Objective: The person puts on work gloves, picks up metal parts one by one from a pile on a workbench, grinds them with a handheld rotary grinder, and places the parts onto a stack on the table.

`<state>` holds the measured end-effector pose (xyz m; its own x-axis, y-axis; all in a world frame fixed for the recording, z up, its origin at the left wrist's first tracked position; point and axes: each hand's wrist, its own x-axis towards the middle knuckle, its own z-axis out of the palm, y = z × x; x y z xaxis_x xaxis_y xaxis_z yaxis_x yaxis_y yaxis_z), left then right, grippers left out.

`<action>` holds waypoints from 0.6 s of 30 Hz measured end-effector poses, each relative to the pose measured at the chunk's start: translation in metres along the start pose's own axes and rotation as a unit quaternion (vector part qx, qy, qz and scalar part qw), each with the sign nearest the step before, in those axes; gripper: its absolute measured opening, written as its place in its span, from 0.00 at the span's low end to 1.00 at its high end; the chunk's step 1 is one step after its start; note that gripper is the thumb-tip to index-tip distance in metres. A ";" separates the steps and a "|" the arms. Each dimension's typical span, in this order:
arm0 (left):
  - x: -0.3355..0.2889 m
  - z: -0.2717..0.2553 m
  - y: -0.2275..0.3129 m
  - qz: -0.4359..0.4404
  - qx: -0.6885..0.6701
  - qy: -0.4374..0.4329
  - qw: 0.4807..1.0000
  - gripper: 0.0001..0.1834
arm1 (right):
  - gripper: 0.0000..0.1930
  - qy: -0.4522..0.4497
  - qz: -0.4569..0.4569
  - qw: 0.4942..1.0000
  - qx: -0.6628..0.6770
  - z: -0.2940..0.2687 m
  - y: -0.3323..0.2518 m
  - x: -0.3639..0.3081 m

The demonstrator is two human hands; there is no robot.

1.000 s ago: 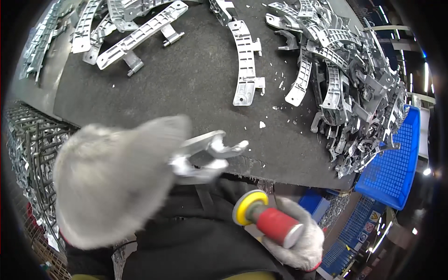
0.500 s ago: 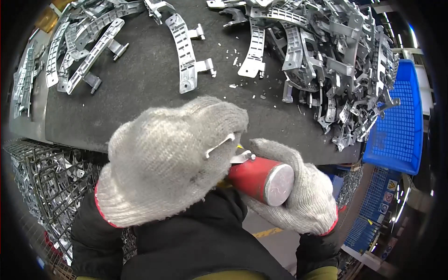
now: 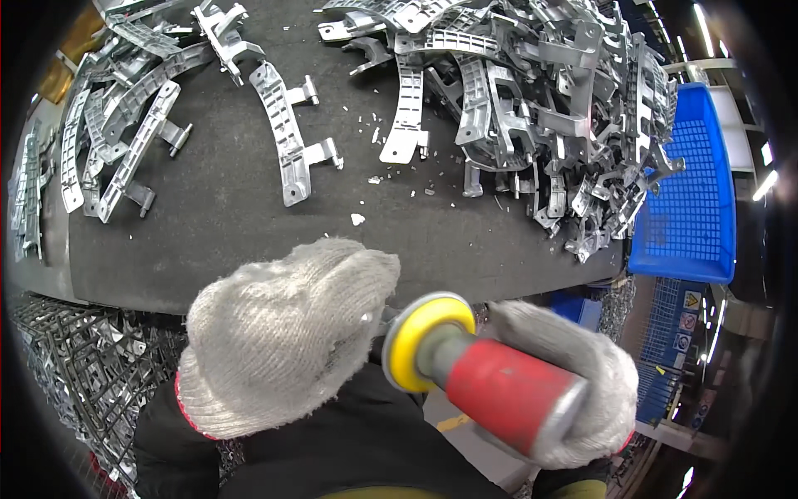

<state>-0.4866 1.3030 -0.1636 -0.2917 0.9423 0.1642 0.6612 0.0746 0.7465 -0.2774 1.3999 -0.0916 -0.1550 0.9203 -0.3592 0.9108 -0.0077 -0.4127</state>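
Note:
My right hand (image 3: pixel 611 387), in a knitted grey-white glove, is wrapped round the red body of a handheld disc sander (image 3: pixel 511 391). The sander's yellow-backed round pad points left, toward my other hand. My left hand (image 3: pixel 283 333), gloved the same way, is closed with its back up. A metal bracket is in its grip, nearly all hidden by the glove; only a small bit of grey metal shows by the fingers, next to the pad. Beyond the hands, a curved silver bracket (image 3: pixel 283 137) with two side lugs lies on the dark worktop (image 3: pixel 208 249).
A big heap of cast brackets (image 3: pixel 540 108) covers the back right of the worktop, and more brackets (image 3: pixel 125 125) lie at the left. Small metal chips are scattered between. A blue basket (image 3: pixel 686 200) stands at the right; a wire cage of metal parts (image 3: pixel 91 366) is at lower left.
The sander has swung away from my left hand, down and right, and its yellow pad now shows. My left hand has lowered a little, and the bracket in it is more hidden.

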 end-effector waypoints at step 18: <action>-0.013 0.002 -0.023 -0.333 -0.722 0.246 0.555 0.24 | 0.42 -0.036 -0.476 0.879 -0.008 0.014 0.045 0.020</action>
<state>-0.4966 1.2899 -0.1839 -0.5277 0.6329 -0.5665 -0.8448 -0.3216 0.4276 -0.2455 1.4125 -0.1291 -0.8728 0.4796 0.0907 0.3605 0.7586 -0.5427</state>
